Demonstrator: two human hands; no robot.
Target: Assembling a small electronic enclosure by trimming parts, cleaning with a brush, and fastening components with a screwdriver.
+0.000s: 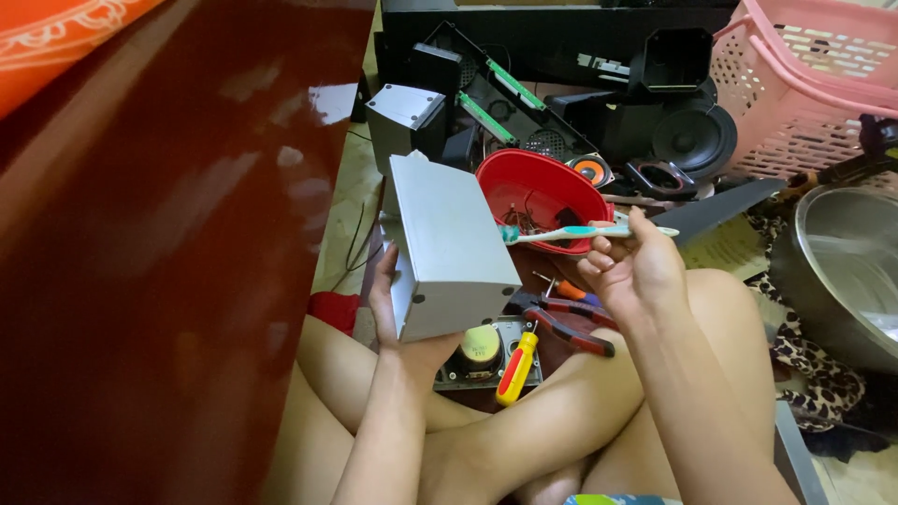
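A: Near stuff?
B: Yellow-and-red plastic-handled screwdriver (517, 367) on the floor by the knees, red-handled pliers (566, 323) beside it.
A: Hands?
B: Left hand (398, 318), fingers wrapped on grey metal rectangular box (449, 243), upright. Right hand (636, 271), fingers pinching white-teal plastic toothbrush (585, 231), bristles near box.
A: Behind?
B: Red plastic bowl (538, 192), pink plastic basket (804, 84).

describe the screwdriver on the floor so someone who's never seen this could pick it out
Start at the grey metal box held upright in the left hand. Just below its lower right corner, beside a small speaker, lies the screwdriver. Its handle is yellow and red, stubbier than the red-handled pliers next to it.
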